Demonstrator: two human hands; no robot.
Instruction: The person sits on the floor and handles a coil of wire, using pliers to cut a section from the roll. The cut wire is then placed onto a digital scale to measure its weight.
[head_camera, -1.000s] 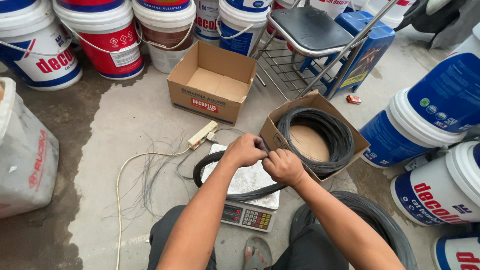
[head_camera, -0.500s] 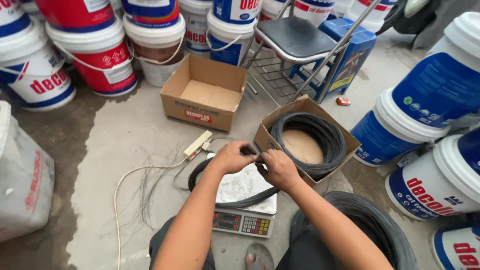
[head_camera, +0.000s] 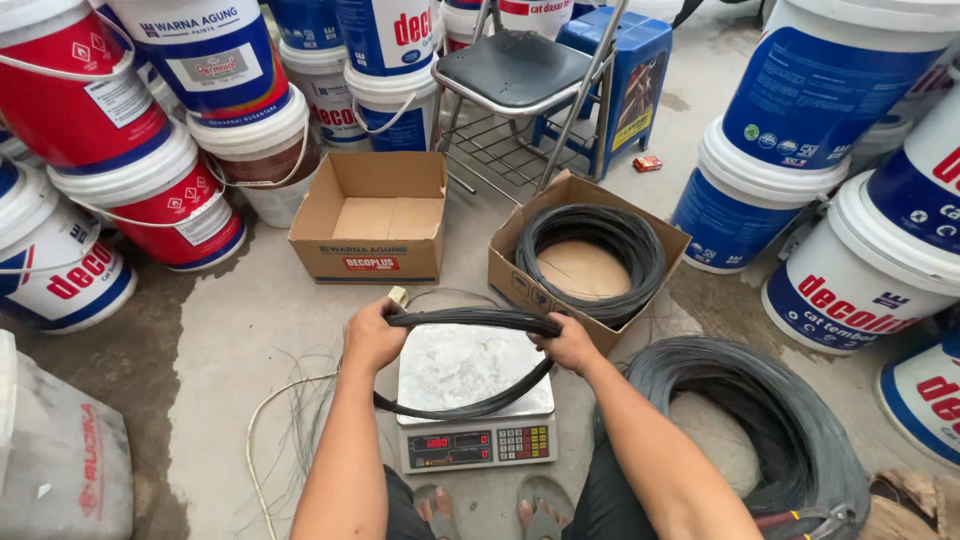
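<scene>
Black wire coil (head_camera: 470, 385) spans both hands above the digital scale (head_camera: 475, 400), long axis left-right; left hand (head_camera: 372, 335) and right hand (head_camera: 568, 345) each grip it closed, equally near

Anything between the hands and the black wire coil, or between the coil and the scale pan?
Nothing visible. Both hands already grip the wire coil: left hand at its left end, right hand at its right. The coil's lower loop hangs right at the near edge of the scale; whether it rests there is unclear. The pan carries only a white sheet.
</scene>
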